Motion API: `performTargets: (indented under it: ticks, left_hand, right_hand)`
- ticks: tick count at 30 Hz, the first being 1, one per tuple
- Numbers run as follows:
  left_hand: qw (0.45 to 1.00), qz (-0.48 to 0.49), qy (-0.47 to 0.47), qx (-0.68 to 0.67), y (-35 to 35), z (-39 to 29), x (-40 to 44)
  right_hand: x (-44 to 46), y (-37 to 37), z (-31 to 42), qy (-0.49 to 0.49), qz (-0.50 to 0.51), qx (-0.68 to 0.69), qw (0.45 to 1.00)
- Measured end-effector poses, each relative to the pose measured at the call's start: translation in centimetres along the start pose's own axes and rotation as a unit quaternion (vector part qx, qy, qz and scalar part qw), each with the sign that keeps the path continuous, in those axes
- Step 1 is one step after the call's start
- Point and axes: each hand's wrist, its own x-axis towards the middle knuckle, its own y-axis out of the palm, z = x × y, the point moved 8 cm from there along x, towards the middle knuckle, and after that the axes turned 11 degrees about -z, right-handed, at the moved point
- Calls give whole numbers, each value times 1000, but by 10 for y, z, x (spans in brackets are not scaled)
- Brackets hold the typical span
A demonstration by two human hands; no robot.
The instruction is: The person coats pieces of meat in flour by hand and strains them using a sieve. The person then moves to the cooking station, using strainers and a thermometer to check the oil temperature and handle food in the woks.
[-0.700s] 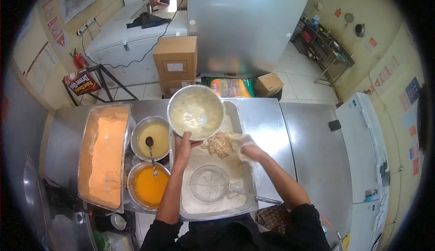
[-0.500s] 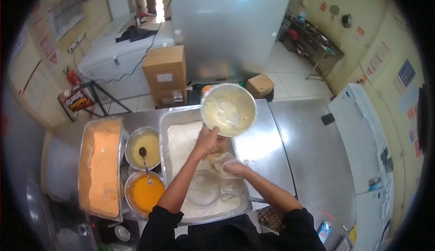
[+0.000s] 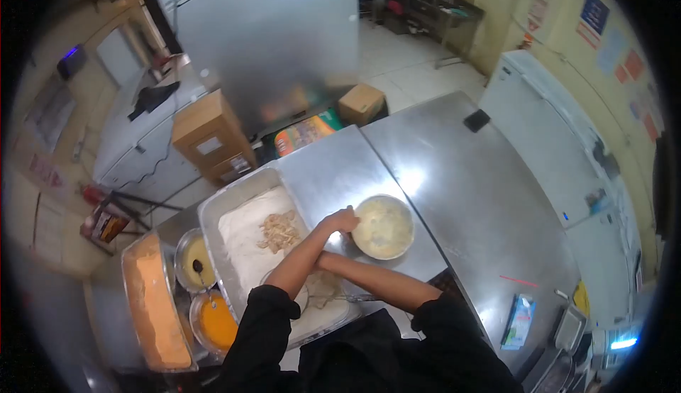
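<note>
My left hand (image 3: 344, 220) grips the rim of a metal bowl (image 3: 384, 227) coated inside with pale residue, over the steel table right of the flour tray. My right forearm (image 3: 383, 279) crosses beneath the left one, and its hand is hidden behind the left forearm, above the tray. In the large metal tray (image 3: 210, 231) of white flour lies a heap of battered pieces (image 3: 279, 232). A wire strainer (image 3: 301, 297), partly covered by my left arm, rests in the tray's near part, its handle pointing right.
Left of the flour tray stand a bowl of pale liquid (image 3: 186, 255) with a spoon, a bowl of orange liquid (image 3: 217, 320) and a tray of orange powder (image 3: 152, 301). A dark object (image 3: 476, 120) and a blue-and-white carton (image 3: 519, 321) lie on the right table.
My left hand has carried the bowl right and down, from above the tray to the steel table. My right hand has passed behind the left forearm. The view has turned right.
</note>
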Motion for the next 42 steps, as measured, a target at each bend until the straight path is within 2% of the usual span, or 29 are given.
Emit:
performTargets:
  ticks: [2,3,4,5,6,7,8,9,11,13,15,18,19,21,23,24,26,27,29,30,32,33,35,36,38,39,41,42]
  left_hand:
    - [993,-88,-66,-52,-50,-10,-38]
    - [984,-136,-70,-91,-80,-13,-60]
    - [972,-183,-71,-129,-110,-16,-82]
    - [968,-191,-99,-133,-131,-14,-115]
    - [932,-226,-70,-275,-157,-19,-151]
    - [874,-261,-33,-409,-176,-15,-181]
    - [888,-309,-54,-336,-179,2,-214]
    - [895,-355,-74,-259,-173,12,-247]
    - [919,-296,-112,-237,-120,12,-291]
    - [917,-212,-93,-325,-72,-17,-307]
    - [916,-262,-21,-304,-44,-44,-301]
    - [910,-301,18,-284,-18,-69,-287]
    - [924,-288,2,-250,-11,-71,-280]
    - [934,-279,-9,-221,-11,-70,-278]
    - [961,-241,58,-122,-10,-82,-277]
    - [960,-242,64,-126,-4,-83,-277]
    - [928,-336,130,-98,-11,-84,-279]
    - [926,-339,138,-97,-17,-82,-283]
    - [891,-417,108,-144,-56,-66,-311]
    - [894,-414,75,-157,-74,-54,-327]
    - [878,-433,34,-203,-112,-25,-363]
    - [858,-456,24,-234,-128,-8,-383]
    - [798,-487,-27,-355,-162,26,-422]
    - [761,-474,-60,-438,-170,42,-440]
    - [719,-553,-73,-414,-167,77,-464]
    - [718,-556,-84,-410,-158,83,-469]
    - [765,-527,-140,-342,-141,87,-470]
    - [761,-537,-138,-337,-145,93,-471]
  right_hand:
    - [-24,-46,56,-26,-1,-11,1000]
    - [-19,-48,55,-50,-21,-1,999]
    - [-10,-44,48,-94,-74,21,993]
    - [3,-39,43,-143,-128,43,980]
    - [15,-38,43,-186,-173,52,966]
    - [34,-41,46,-204,-182,-11,962]
    - [57,-39,47,-214,-174,-96,957]
    - [79,-35,47,-222,-161,-179,945]
    - [117,-21,42,-250,-119,-319,906]
    - [128,-21,48,-297,-85,-392,867]
    - [91,-56,97,-355,-65,-391,847]
    - [56,-69,144,-436,-19,-321,841]
    - [43,-88,172,-320,29,-303,897]
    - [39,-97,178,-193,76,-289,934]
    - [35,-101,169,-170,104,-268,943]
    - [29,-103,171,-159,113,-261,945]
    - [20,-122,180,-151,74,-254,953]
    - [17,-129,182,-147,58,-253,954]
    - [15,-137,167,-112,9,-225,968]
    - [14,-137,156,-108,5,-223,969]
    - [11,-132,145,-157,34,-172,972]
    - [8,-133,148,-160,34,-169,972]
    - [6,-132,148,-76,32,-113,990]
    - [8,-125,145,-88,40,-111,989]
    - [12,-114,136,-93,23,5,995]
    - [13,-106,130,-96,45,-77,991]
    - [12,-89,85,-117,20,-88,989]
    - [12,-90,84,-108,9,-89,990]
